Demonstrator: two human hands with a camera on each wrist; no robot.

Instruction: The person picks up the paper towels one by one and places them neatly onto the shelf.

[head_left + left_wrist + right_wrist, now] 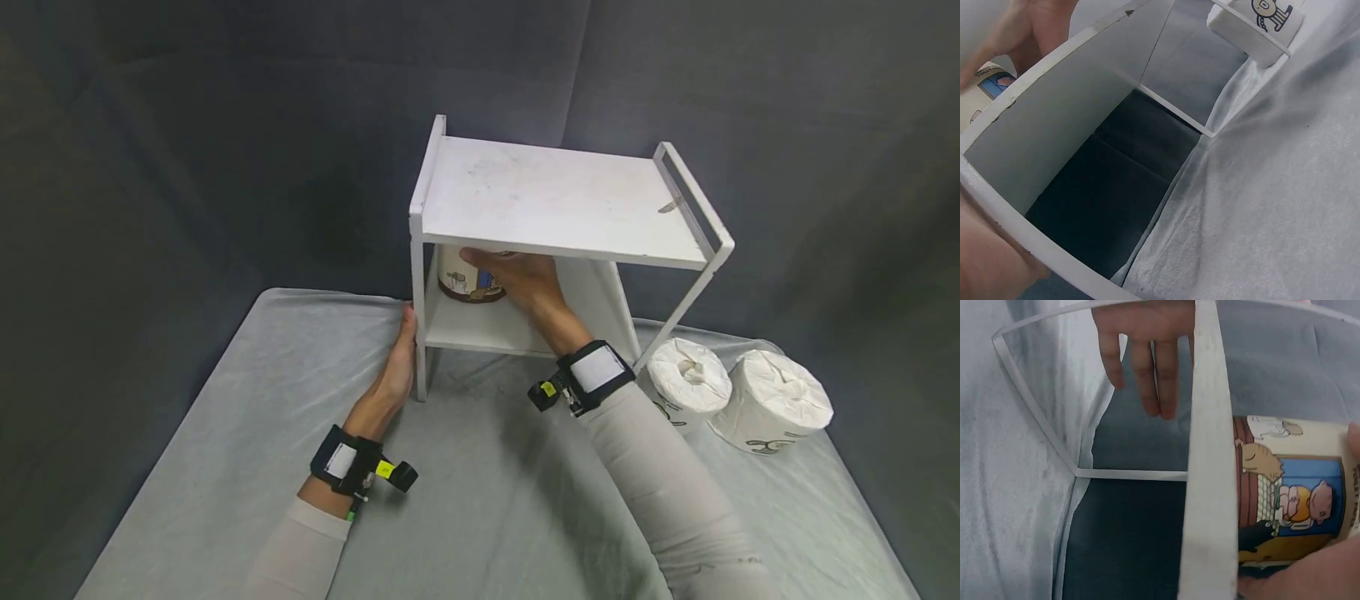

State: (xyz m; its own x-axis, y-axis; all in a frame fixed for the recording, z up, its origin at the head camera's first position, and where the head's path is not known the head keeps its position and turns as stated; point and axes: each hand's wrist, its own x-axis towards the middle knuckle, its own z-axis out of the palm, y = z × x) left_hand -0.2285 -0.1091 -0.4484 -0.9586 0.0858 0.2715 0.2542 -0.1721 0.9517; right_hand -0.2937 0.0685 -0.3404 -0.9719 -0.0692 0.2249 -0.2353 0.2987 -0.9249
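My right hand [528, 283] reaches in under the top board of a white two-tier rack [562, 200]. It grips a cream cylinder [468, 279] with a brown lower band and cartoon print, over the lower shelf. In the right wrist view, the cylinder [1294, 494] shows cartoon animals and a blue panel, with parts of the hand [1310, 572] at its edges. Outside the rack's left leg, my left hand [397, 367] touches the side. Its fingers [1159, 375] extend straight past the side frame in the right wrist view.
Two white-wrapped paper rolls, one nearer the rack [688, 383] and one farther right [776, 400], stand beside its right leg. A grey cloth [480, 500] covers the table. Dark curtains [300, 167] hang behind. The rack's side handle [697, 200] rises above its top board.
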